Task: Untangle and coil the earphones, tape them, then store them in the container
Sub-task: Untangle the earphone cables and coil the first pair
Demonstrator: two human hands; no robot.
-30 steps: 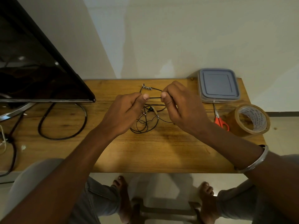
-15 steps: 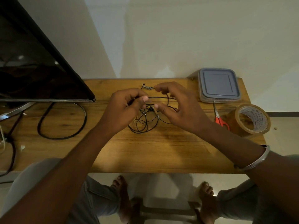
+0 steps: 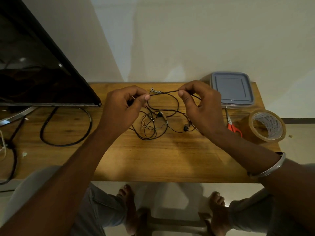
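At the table's (image 3: 170, 159) far right corner sits the container (image 3: 232, 88), a square, shallow tub of clear plastic with a grey-blue lid pressed on; its contents cannot be seen. Near it lie scissors (image 3: 232, 124) with orange handles and a roll of glossy brown tape (image 3: 265, 126), standing on edge, its printed core facing the camera.

At mid-table the earphones (image 3: 157, 120) form a loose tangle of thin black cord on the wooden top, with small earbuds among the loops. One straight run of cord is stretched above the tangle between both hands. The left hand (image 3: 122, 106) pinches that cord between thumb and forefinger, other fingers curled. The right hand (image 3: 202, 106) pinches the other end likewise. A metal bangle (image 3: 271, 169) circles the right wrist.

On the left stand a dark screen (image 3: 37, 70) and a thick black cable (image 3: 68, 126).
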